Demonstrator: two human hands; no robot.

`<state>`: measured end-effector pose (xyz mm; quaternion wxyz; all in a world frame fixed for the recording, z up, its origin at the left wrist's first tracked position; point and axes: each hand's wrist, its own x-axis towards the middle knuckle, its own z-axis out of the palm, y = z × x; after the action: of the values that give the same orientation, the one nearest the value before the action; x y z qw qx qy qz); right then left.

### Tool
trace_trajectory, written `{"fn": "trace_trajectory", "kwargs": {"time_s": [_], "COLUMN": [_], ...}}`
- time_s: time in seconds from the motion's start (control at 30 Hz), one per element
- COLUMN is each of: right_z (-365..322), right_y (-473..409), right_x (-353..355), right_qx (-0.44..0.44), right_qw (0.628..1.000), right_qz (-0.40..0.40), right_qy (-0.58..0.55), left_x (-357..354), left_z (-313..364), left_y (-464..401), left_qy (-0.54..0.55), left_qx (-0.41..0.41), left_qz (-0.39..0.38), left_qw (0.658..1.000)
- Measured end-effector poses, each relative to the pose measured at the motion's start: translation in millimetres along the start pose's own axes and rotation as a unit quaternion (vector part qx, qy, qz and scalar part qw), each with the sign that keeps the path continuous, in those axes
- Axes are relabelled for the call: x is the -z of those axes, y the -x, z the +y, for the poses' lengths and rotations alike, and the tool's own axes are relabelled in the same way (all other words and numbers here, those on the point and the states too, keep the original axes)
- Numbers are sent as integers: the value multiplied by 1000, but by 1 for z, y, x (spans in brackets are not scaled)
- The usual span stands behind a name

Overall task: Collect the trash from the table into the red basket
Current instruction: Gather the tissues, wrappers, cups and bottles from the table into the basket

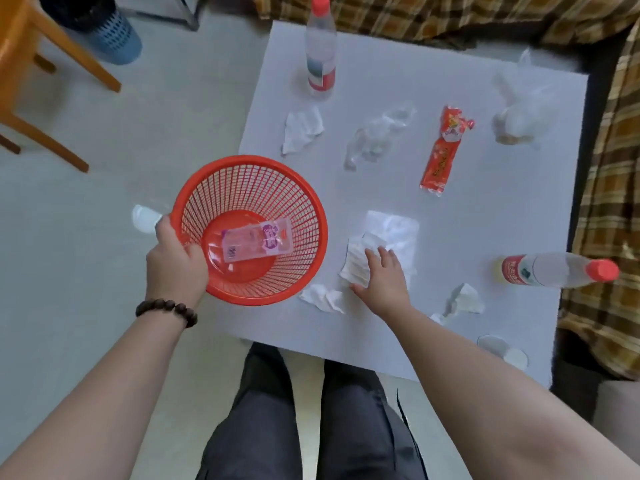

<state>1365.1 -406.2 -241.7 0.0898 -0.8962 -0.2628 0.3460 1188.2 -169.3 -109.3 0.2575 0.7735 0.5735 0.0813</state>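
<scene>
My left hand point(175, 261) grips the near rim of the red basket point(304, 202), held at the white table's point(450, 237) left edge. A pink wrapper point(258, 242) lies inside it. My right hand point(382, 277) rests with fingers spread on a white paper wrapper point(358, 259), which overlaps a larger white tissue point(398, 230). Crumpled tissues lie at the near edge point(322, 297), near right point(465, 299) and far left point(301, 128). Clear plastic film point(377, 135), a red wrapper point(441, 154) and a plastic bag point(519, 112) lie farther back.
One bottle point(320, 46) stands at the table's far side, another bottle point(554, 270) lies at the right edge. Two clear cup lids point(502, 346) sit at the near right corner. A white scrap point(143, 218) lies on the floor. An orange chair point(31, 74) and blue bin point(110, 32) stand left; a plaid sofa point(609, 202) right.
</scene>
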Motion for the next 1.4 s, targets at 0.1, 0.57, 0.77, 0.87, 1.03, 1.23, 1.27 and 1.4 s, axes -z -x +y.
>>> {"fn": "trace_trajectory", "kwargs": {"time_s": [0.1, 0.57, 0.77, 0.87, 1.03, 1.23, 1.27, 1.4], "right_z": [7, 1, -41, -71, -123, -165, -169, -176], "right_y": [-20, -46, -8, 21, 66, 94, 95, 95], "right_x": [-14, -52, -7, 24, 52, 43, 41, 38], "right_qx": [26, 99, 120, 157, 237, 340, 346, 339], "right_qw": [999, 994, 976, 947, 915, 905, 910, 929], "right_qz": [-9, 38, 139, 194, 176, 108, 80, 8], "right_qy": [17, 12, -121, -202, -276, -233, -213, -145], "left_x": [-9, -7, 1, 12, 25, 33, 34, 39], "left_z": [-6, -45, -52, -48, -34, -15, -13, -12], "left_y": [13, 48, 54, 56, 65, 79, 81, 83], "left_qy": [-6, -2, 6, 8, 7, 26, 27, 34], "left_qx": [16, 75, 101, 96, 88, 74, 70, 67], "left_qz": [-1, 21, 31, 31, 12, 0, -2, 5], "left_qw": [1000, 997, 994, 995, 996, 997, 997, 997]}}
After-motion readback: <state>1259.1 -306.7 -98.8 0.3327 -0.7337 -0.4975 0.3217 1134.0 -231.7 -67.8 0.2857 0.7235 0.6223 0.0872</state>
